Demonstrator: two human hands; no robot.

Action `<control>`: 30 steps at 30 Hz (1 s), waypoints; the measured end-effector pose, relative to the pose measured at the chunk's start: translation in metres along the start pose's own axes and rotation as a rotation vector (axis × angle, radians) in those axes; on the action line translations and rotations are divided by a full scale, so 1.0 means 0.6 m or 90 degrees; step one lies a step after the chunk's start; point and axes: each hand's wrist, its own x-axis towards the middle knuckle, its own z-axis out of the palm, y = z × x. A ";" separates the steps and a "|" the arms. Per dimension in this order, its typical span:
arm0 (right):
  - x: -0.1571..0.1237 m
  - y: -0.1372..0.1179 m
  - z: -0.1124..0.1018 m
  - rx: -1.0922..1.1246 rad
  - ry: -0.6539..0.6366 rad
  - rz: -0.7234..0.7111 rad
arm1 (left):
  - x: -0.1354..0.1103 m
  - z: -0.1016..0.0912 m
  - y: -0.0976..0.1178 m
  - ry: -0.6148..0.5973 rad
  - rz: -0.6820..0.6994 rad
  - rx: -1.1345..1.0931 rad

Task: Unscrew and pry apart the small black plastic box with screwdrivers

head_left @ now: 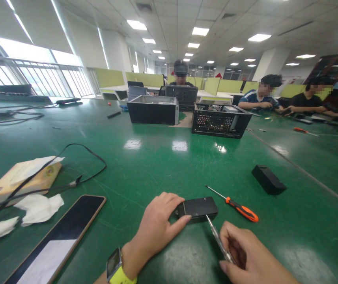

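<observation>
A small black rectangular box (200, 206) lies on the green tabletop in front of me. My left hand (164, 219) grips its left end, thumb on the near side and fingers over the far side. In my right hand (242, 250) is a thin silver screwdriver (216, 235), pinched between thumb and fingers. Its tip touches the near edge of the box, right of the middle; exactly what it presses on is too small to tell. An orange-and-black screwdriver (242, 208) rests just beyond my right hand. Farther right sits a second black box (268, 180).
To my left are a phone (59, 236), crumpled tissues (40, 208), a tissue pack (23, 177) and a looped black cable (98, 154). Two open metal cases (152, 112) (220, 120) stand toward the back. Several people sit around the table's far side.
</observation>
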 end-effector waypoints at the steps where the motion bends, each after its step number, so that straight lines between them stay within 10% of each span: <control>1: -0.002 -0.003 0.000 -0.005 -0.011 -0.009 | 0.000 0.000 0.000 0.002 0.000 0.001; 22: 0.009 0.018 0.010 -0.202 0.034 -0.273 | 0.000 -0.001 0.003 -0.004 -0.020 -0.012; 30: 0.012 0.024 0.022 -0.281 -0.035 -0.239 | 0.001 -0.001 0.003 0.016 -0.003 0.000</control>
